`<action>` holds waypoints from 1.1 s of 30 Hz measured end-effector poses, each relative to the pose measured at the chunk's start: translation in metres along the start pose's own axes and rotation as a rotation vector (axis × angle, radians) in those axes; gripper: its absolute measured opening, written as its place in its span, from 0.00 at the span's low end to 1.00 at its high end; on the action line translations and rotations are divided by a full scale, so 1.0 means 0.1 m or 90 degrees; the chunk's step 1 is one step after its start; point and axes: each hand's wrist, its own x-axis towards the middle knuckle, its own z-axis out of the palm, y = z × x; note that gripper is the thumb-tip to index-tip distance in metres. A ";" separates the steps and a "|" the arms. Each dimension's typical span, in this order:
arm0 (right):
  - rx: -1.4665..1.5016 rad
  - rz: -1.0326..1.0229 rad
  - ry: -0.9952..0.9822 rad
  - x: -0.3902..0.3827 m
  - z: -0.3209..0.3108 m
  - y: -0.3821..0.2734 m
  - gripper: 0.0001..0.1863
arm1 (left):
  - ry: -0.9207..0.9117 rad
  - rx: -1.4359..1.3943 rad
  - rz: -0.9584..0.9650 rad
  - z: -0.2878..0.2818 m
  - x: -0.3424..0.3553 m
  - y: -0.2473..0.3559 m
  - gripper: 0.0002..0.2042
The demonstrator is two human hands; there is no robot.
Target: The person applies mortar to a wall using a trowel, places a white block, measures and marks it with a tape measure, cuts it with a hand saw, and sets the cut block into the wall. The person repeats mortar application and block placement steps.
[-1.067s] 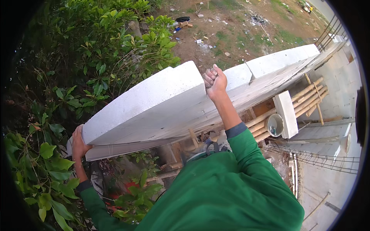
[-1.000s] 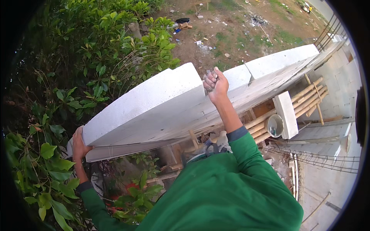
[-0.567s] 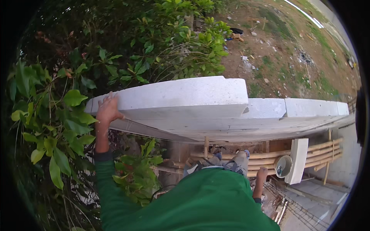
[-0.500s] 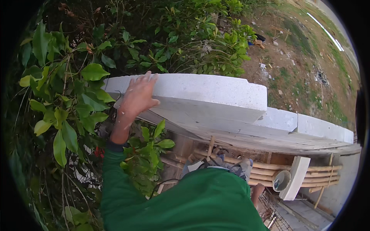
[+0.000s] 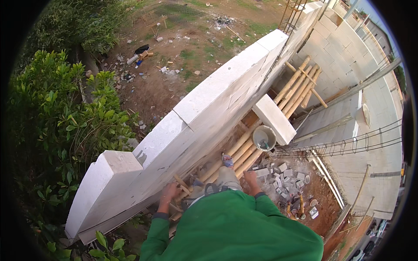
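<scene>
My left hand (image 5: 171, 190) hangs low beside the pale block wall (image 5: 217, 93), near a short bamboo end; its fingers are too small to make out clearly. My right hand (image 5: 251, 177) is down by my right leg, loosely closed, with nothing visible in it. One of my feet (image 5: 227, 160) is on the bamboo pole platform (image 5: 240, 148) along the wall. Farther along the poles stands a round bucket (image 5: 264, 138) with grey stuff and a small bluish-green thing inside. Just beyond it a long white block (image 5: 275, 121) lies across the poles.
A raised block (image 5: 104, 174) ends the wall's top at the left, next to leafy bushes (image 5: 65, 108). Far below on the right lie broken blocks (image 5: 285, 176) and a person (image 5: 296, 206). Thin rebar (image 5: 339, 141) spans the right side, before another block wall (image 5: 370, 152).
My left hand has left the top of the wall and dropped to my side. My view has turned right, along the wall and platform. My right hand shows more fully.
</scene>
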 end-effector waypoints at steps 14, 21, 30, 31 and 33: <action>0.143 0.188 -0.067 0.69 -0.92 0.44 0.15 | -0.010 -0.448 -0.094 0.68 0.88 0.60 0.24; 0.132 0.119 0.022 1.04 -0.76 0.49 0.18 | -0.043 -0.454 -0.091 0.60 1.16 0.79 0.26; 0.183 0.331 0.000 0.31 -0.76 0.68 0.15 | -0.104 -0.203 0.138 1.40 1.71 0.35 0.15; 0.154 0.318 -0.015 0.25 -0.67 0.89 0.16 | -0.122 -0.263 0.090 1.36 1.71 0.43 0.14; 0.100 0.297 -0.057 0.09 -0.59 1.13 0.16 | -0.119 -0.266 0.086 1.47 1.81 0.42 0.14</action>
